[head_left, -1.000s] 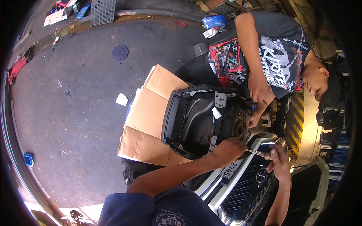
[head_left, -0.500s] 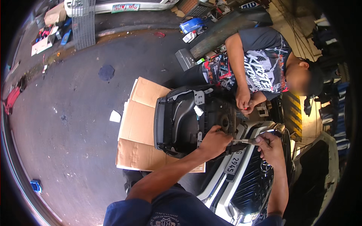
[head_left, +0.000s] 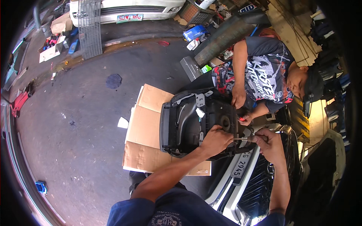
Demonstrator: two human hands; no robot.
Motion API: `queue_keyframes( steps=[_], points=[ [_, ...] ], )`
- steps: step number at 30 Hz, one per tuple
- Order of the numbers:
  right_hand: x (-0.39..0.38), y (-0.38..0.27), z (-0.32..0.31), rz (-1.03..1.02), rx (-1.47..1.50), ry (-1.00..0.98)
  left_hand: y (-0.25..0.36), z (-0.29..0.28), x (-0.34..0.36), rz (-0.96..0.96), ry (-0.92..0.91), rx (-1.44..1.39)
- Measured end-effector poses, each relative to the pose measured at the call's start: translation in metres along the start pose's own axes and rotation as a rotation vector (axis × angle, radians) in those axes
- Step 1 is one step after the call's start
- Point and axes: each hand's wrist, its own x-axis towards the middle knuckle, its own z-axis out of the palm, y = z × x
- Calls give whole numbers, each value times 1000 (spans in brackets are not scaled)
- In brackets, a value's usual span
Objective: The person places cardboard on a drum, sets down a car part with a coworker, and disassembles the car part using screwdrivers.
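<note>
A large black plastic car part point(head_left: 184, 122), fitted with grey metal brackets, lies with its hollow side up at the front of a white car. Against its right side, my left hand point(head_left: 217, 142) is closed, fingers curled by the tip of a screwdriver; what they pinch is hidden. My right hand point(head_left: 268, 146) grips the handle of that screwdriver point(head_left: 241, 138), whose metal shaft points left toward my left fingers. Across the part, a co-worker's hand point(head_left: 246, 119) holds a small red item, and the co-worker's other hand point(head_left: 238, 98) is close by.
Flattened cardboard point(head_left: 143, 130) lies beneath the part. The car's grille point(head_left: 260, 184) and number plate point(head_left: 241, 164) are near my right arm. A raised dark panel point(head_left: 324, 162) stands farther right. Another white car point(head_left: 132, 9), a metal grating point(head_left: 89, 30) and a red floor jack point(head_left: 22, 101) are beyond.
The whole view has shifted slightly, so things appear lower and to the right. The co-worker's hands have moved apart, showing more of the red item. My hands keep nearly the same pose.
</note>
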Motion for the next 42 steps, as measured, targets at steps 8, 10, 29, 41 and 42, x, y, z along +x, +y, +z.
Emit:
queue_keyframes(
  steps=[8, 10, 29, 41, 42],
  points=[
    [-1, 3, -3, -85, 166, -39, -10, -2, 7, 12, -85, -51],
    [5, 12, 4, -250, -17, 131, -6, -5, 12, -8, -170, -50],
    [8, 76, 8, -598, 83, 74, -17, -11, 13, 121, -293, 266],
    [-14, 107, -8, -329, 627, 216, 11, -24, 30, 84, -135, 117],
    [-16, 108, -6, -334, 632, 215, 11, -28, 25, 84, -136, 124]
  ],
)
